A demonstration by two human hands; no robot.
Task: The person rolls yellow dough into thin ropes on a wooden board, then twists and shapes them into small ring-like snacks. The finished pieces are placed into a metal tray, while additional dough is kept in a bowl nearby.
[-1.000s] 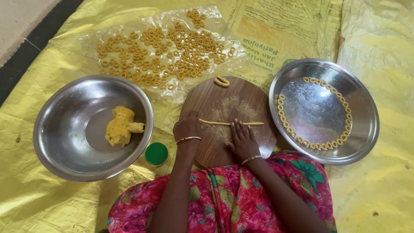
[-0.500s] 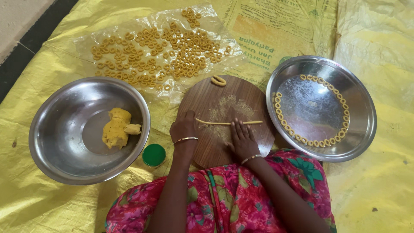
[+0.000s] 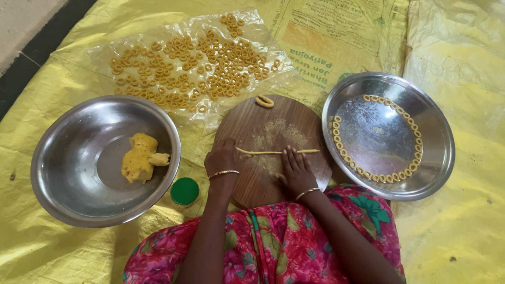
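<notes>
Since the earlier frame only the view shifted; both hands, left hand [image 3: 223, 159] and right hand [image 3: 295, 169], lay flat, fingers spread, on the dough rope [image 3: 276, 152] at mid wooden board [image 3: 247, 123], where uneven pressure could snap it.

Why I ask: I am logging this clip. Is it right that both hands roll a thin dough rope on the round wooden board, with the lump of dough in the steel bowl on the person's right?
Not quite. The head view shows the lump of dough in the steel bowl on the person's left. The rest holds: the left hand and right hand roll the thin dough rope on the round wooden board.
</notes>
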